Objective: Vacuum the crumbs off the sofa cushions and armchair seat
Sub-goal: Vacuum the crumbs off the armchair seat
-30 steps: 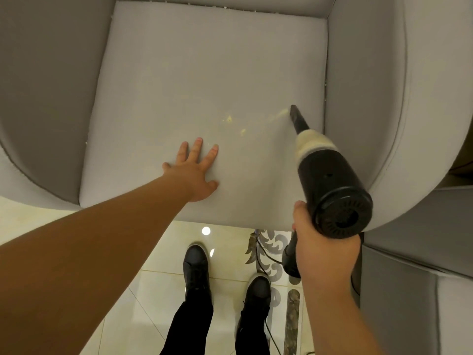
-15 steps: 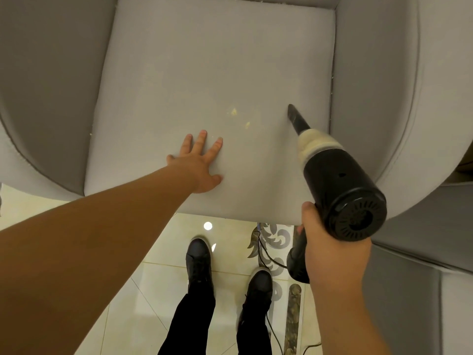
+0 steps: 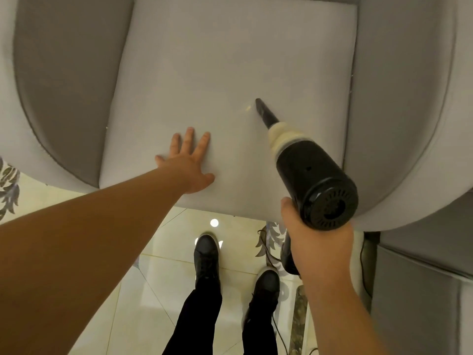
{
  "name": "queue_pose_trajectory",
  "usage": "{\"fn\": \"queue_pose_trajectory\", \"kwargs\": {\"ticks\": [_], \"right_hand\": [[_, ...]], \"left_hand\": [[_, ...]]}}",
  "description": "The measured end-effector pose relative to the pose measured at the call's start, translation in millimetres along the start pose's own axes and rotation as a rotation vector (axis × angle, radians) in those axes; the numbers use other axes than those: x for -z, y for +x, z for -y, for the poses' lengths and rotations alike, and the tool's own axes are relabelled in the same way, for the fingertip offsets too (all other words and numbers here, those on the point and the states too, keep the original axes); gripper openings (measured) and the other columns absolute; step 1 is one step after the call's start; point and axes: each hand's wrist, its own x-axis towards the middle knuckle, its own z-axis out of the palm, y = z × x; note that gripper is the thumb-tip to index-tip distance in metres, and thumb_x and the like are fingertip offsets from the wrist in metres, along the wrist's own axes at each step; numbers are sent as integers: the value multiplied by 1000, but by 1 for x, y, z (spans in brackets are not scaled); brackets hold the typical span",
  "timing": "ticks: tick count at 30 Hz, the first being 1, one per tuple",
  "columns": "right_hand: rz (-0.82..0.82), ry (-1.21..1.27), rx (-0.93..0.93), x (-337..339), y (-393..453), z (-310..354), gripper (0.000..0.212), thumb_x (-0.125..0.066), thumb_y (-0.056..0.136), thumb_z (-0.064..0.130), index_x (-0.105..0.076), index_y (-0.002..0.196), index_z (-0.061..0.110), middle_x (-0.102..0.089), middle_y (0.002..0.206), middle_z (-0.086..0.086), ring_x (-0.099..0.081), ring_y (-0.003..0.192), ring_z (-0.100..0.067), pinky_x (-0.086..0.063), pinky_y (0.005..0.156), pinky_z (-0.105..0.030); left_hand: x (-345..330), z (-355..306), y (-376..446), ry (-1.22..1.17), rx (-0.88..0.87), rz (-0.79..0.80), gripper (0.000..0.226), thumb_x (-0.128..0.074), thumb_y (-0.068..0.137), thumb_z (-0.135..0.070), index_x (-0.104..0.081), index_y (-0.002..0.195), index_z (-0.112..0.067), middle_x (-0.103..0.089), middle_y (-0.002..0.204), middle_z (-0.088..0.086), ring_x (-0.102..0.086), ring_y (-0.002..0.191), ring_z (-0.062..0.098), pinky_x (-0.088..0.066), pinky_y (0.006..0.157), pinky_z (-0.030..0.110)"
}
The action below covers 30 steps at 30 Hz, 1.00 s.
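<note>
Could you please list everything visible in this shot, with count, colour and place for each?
armchair seat: one, pale grey, centre, between curved grey armrests
crumbs: one small yellowish patch, on the seat at the nozzle tip
handheld vacuum: one, black with cream collar, right, nozzle down on the seat
cord: one, dark, on the floor under the vacuum
floor: cream glossy tiles with leaf pattern
shoes: two, black, bottom centre
left hand: flat on the seat front
right hand: grips the vacuum handle

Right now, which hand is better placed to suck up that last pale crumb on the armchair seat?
The right hand: it grips the handheld vacuum, whose nozzle tip sits beside the crumb. The left hand lies flat on the seat cushion, holding nothing.
</note>
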Motion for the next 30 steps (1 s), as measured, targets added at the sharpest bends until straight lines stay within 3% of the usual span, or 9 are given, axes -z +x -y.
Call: {"fn": "queue_pose_trajectory", "kwargs": {"ticks": [2,4,6,10,15,22,25,28,30], "right_hand": [[-2,-16,25,-6,9,2,17,-85,83,23,-71,94,20,-73,70,4,-70,63,-9,-54,55,-15],[7,-34,34,-10,9,1,20,-84,82,26,-73,96,18,-74,77,0,-73,71,-18,-61,64,-26],[19,-80,32,-10,1,-3,19,-85,80,26,-70,92,23,-74,77,0,-73,75,-22,-64,73,-40],[60,-172,55,-8,-25,-11,34,-89,78,23,-58,85,35,-70,78,4,-72,77,-23,-63,79,-50],[68,-146,39,0,-32,-17,30,-91,75,25,-67,93,30,-73,76,4,-73,74,-17,-64,75,-45],[89,-112,46,11,-14,-11,22,-84,82,26,-67,95,28,-74,83,3,-71,75,-10,-58,67,-18],[159,-133,23,13,-33,-24,31,-89,78,23,-67,98,31,-74,82,9,-72,79,-6,-60,71,-23],[173,-134,7,15,-51,-34,42,-93,74,18,-59,89,38,-72,76,10,-72,76,-10,-63,78,-39],[135,-113,13,17,-55,-37,44,-92,74,15,-56,83,38,-71,72,20,-70,73,-2,-61,74,-36]], "left_hand": [[-4,9,-1,-53,27,-13,104,-54,92,-68,30,152,-52,36,165,-12,23,157,26,-19,119,70],[-6,16,-5,-72,28,-18,104,-54,91,-67,28,152,-52,35,165,-13,22,157,26,-20,119,70],[-8,20,-7,-61,14,-12,103,-54,91,-68,28,153,-52,35,165,-12,22,157,25,-20,119,69],[-18,24,-13,-51,6,-21,102,-54,91,-68,26,153,-53,36,165,-9,26,156,26,-18,119,70],[-31,20,-26,-86,-2,10,102,-55,93,-66,28,152,-54,37,165,-8,28,155,26,-16,120,69],[-39,14,-31,-118,18,-1,104,-59,91,-62,25,152,-56,36,165,-11,24,156,24,-19,119,69],[-41,15,-29,-127,9,-4,105,-60,91,-62,26,152,-55,36,165,-11,25,156,26,-17,119,71],[-43,15,-28,-115,0,-17,106,-60,91,-63,28,150,-55,36,165,-10,25,156,28,-17,120,70],[-40,13,-29,-119,16,-8,105,-60,92,-61,26,151,-55,35,165,-11,24,156,27,-19,120,69]]}}
